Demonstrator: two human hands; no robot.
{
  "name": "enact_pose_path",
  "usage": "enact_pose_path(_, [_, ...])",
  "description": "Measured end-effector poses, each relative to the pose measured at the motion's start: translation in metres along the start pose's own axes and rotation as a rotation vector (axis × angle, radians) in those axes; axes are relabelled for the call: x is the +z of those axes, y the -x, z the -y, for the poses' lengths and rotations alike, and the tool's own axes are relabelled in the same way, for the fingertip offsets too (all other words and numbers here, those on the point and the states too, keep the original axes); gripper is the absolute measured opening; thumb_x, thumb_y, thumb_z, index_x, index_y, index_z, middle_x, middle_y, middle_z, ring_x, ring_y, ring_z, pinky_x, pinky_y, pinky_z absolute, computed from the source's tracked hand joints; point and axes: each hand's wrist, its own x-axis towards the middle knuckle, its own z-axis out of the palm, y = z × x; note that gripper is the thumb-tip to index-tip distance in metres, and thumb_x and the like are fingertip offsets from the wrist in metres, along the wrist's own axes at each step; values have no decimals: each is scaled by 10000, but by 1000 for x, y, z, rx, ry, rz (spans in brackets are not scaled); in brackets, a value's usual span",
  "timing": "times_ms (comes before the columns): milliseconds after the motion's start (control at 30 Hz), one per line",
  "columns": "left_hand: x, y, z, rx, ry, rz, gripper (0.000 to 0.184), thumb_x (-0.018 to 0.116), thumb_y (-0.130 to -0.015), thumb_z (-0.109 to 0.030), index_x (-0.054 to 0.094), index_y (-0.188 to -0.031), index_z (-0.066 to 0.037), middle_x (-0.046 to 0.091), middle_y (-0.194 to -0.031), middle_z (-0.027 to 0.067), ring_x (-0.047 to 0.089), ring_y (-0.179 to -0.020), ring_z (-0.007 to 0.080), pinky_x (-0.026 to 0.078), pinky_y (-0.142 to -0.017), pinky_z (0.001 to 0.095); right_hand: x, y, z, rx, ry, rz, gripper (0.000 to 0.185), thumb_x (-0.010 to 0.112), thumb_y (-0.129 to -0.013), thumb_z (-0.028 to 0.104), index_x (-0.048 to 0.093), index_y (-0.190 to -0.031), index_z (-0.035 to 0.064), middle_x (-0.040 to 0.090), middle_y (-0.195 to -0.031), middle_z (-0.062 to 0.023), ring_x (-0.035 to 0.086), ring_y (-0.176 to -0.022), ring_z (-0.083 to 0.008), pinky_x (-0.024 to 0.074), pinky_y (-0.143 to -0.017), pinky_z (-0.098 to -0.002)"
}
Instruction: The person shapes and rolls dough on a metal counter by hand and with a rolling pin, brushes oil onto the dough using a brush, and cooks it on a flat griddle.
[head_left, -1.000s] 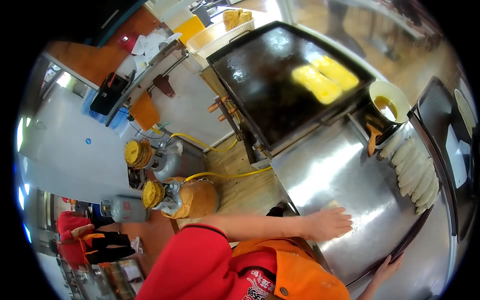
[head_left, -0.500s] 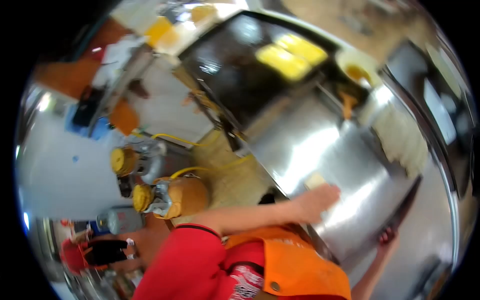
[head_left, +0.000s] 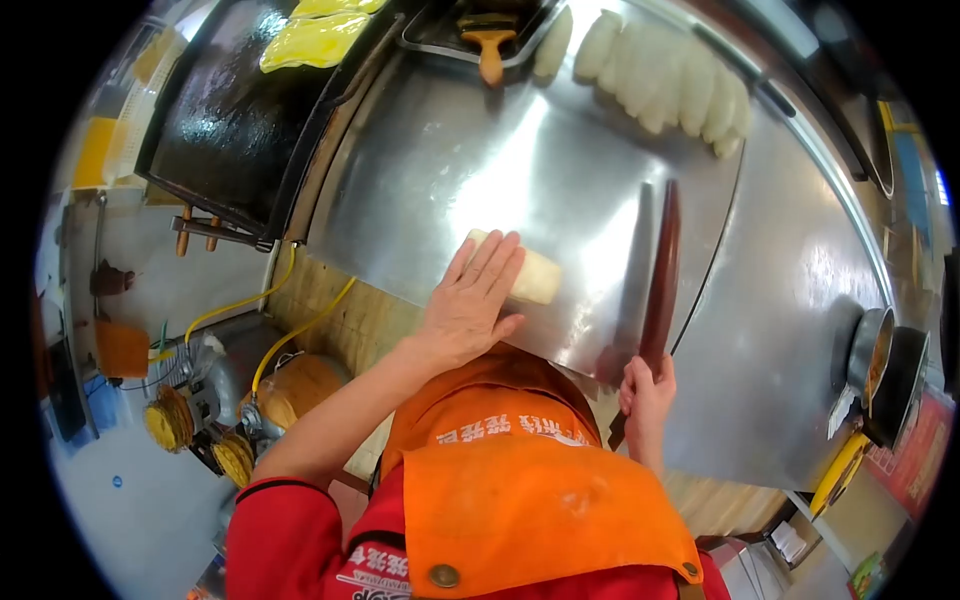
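My left hand (head_left: 468, 305) lies flat with its fingers stretched out, pressing on a pale slab of dough (head_left: 537, 278) near the front edge of the steel worktop (head_left: 420, 160). Part of the dough is hidden under the fingers. To the right, my right hand (head_left: 648, 395) is closed round the lower end of a dark red-brown rolling pin (head_left: 663, 275), which points away from me across the worktop and does not touch the dough.
Several pale dough pieces (head_left: 665, 80) lie in a row at the back. A brush (head_left: 489, 55) rests in a dark tray (head_left: 425, 38). The griddle (head_left: 235, 110) with yellow flat pieces (head_left: 315, 40) is at upper left. Pans (head_left: 868, 350) stand at the right edge.
The view has swung toward the worktop, so the griddle now sits further left. My left hand rests flat on the dough, and the rolling pin in my right hand shows more clearly.
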Motion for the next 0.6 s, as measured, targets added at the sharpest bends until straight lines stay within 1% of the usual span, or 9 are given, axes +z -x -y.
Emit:
enact_pose_path(67, [-1, 2, 10, -19, -25, -7, 846, 692, -803, -264, 243, -1463, 15, 249, -1529, 191, 221, -1428, 352, 176, -1169, 483, 2, -2, -2, -36, 53, 7, 271, 659, -856, 86, 528, -1079, 5, 569, -777, -35, 512, -555, -85, 399, -450, -230])
enact_pose_path(167, [9, 9, 22, -52, -4, -43, 828, 672, -824, -270, 236, -1472, 3, 250, -1530, 189, 226, -1427, 348, 174, -1169, 485, 4, -5, -4, -428, 529, 26, 311, 708, -828, 107, 573, -1082, -12, 638, -831, -57, 596, -651, -124, 495, -588, -264])
enact_pose_path(233, [2, 6, 25, -30, -8, -28, 817, 660, -836, -277, 236, -1475, 3, 256, -1528, 190, 228, -1426, 350, 174, -1170, 484, 20, -2, 7, -312, 593, 67, 334, 731, -816, 124, 594, -1087, -14, 672, -872, -66, 625, -727, -137, 511, -675, -288])
enact_pose_path(267, [0, 6, 26, -27, 7, -23, 793, 642, -845, -254, 237, -1476, 4, 260, -1527, 193, 230, -1426, 352, 176, -1168, 483, 28, -2, 11, -262, 621, 96, 345, 743, -809, 132, 605, -1089, -15, 689, -892, -71, 640, -765, -144, 518, -719, -300])
enact_pose_path(333, [-2, 7, 28, -14, 38, -4, 746, 605, -864, -209, 240, -1478, 5, 269, -1524, 198, 235, -1425, 356, 181, -1166, 482, 35, -7, 4, -343, 714, 171, 365, 770, -797, 185, 618, -1079, 11, 694, -870, -99, 660, -755, -178, 519, -695, -299])
enact_pose_path(400, [-7, 14, 28, -151, 240, -132, 731, 604, -866, -208, 257, -1468, 15, 271, -1525, 196, 238, -1425, 352, 186, -1166, 463, 45, -9, 6, -411, 846, 236, 372, 780, -790, 212, 622, -1074, 30, 689, -871, -115, 673, -749, -212, 522, -687, -303])
enact_pose_path(433, [-12, 16, 31, -217, 345, -191, 723, 604, -866, -207, 265, -1464, 21, 272, -1526, 194, 239, -1425, 351, 188, -1166, 454, 52, -9, 13, -484, 875, 270, 373, 786, -782, 241, 631, -1071, 63, 674, -861, -127, 669, -736, -268, 524, -668, -320])
enact_pose_path(533, [-51, 20, 41, -211, 249, -550, 667, 574, -873, -183, 311, -1448, 31, 338, -1492, 208, 294, -1400, 367, 200, -1157, 453, 65, -9, 31, -625, 985, 367, 393, 799, -753, 250, 640, -1073, 88, 677, -898, -105, 669, -780, -264, 517, -653, -329])
enact_pose_path(600, [-78, 4, 43, -102, -11, -415, 627, 587, -864, -194, 371, -1407, 37, 394, -1447, 218, 354, -1356, 379, 240, -1135, 458, 75, -13, 39, -773, 1104, 382, 437, 782, -755, 279, 631, -1122, 95, 658, -1014, -112, 648, -900, -265, 506, -724, -342])
